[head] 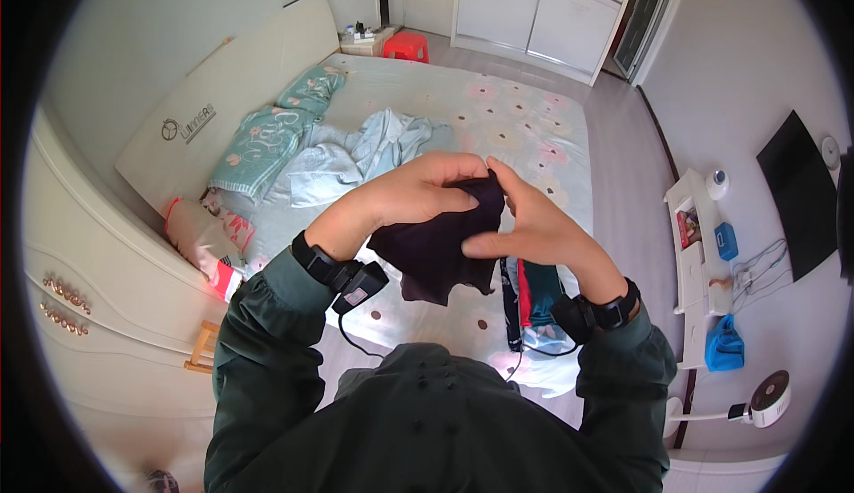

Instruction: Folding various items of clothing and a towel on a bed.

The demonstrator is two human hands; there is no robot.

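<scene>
A dark purple piece of cloth [437, 253] hangs in front of my chest, over the bed. My left hand [430, 189] grips its upper edge between thumb and fingers. At the cloth's right side is my right hand [527, 216], its fingertips at the top corner and its thumb, slightly blurred, lying across the front; whether it pinches the fabric is unclear. Beyond my right wrist, partly hidden, folded clothes [544, 293] in black, red and dark green lie on the bed near its edge.
The bed [527, 119] bears a crumpled light blue cloth [373, 146] and green pillows [260, 149]. A cream cabinet [120, 293] stands left, with a small wooden stool [202, 346] beside it. Along the right wall are a white console [694, 273] and a fan [767, 399].
</scene>
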